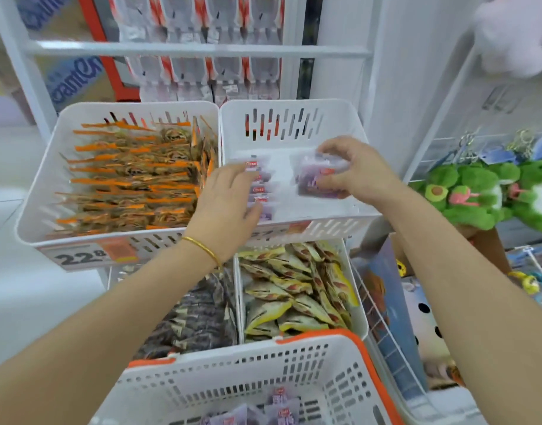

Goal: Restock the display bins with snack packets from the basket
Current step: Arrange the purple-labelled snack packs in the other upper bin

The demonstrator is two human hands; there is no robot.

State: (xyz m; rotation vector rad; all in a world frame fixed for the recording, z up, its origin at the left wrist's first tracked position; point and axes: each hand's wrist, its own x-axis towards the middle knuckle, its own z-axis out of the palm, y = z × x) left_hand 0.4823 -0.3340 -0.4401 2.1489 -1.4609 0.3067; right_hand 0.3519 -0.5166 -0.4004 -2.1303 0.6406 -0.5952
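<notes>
In the upper right display bin [294, 115], our right hand [352, 170] grips a few purple snack packets [317, 176], fingers curled over them, their printed face tilted toward us. Our left hand [230, 204], fingers straight, rests on the row of packets [260, 185], which runs front to back.
</notes>
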